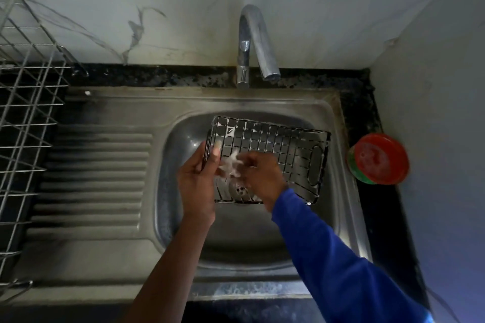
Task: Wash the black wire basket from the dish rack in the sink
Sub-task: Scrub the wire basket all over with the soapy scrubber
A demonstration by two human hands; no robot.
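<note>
The black wire basket [283, 144] hangs over the steel sink bowl [183, 139], tilted, its mesh bottom facing me. My left hand [196, 178] grips the basket's left edge, thumb on the inner side. My right hand [262, 173], in a blue sleeve, presses a pale, soapy scrubber [232, 164] against the mesh near the left side; its fingers are curled round the scrubber. The drain [238, 189] shows through the wires below. No water runs from the faucet [249, 44].
A steel wire dish rack [26, 113] stands on the left by the ribbed drainboard [94, 178]. A round red-and-green soap tub [379, 158] sits on the dark counter right of the sink. Walls close off the back and right.
</note>
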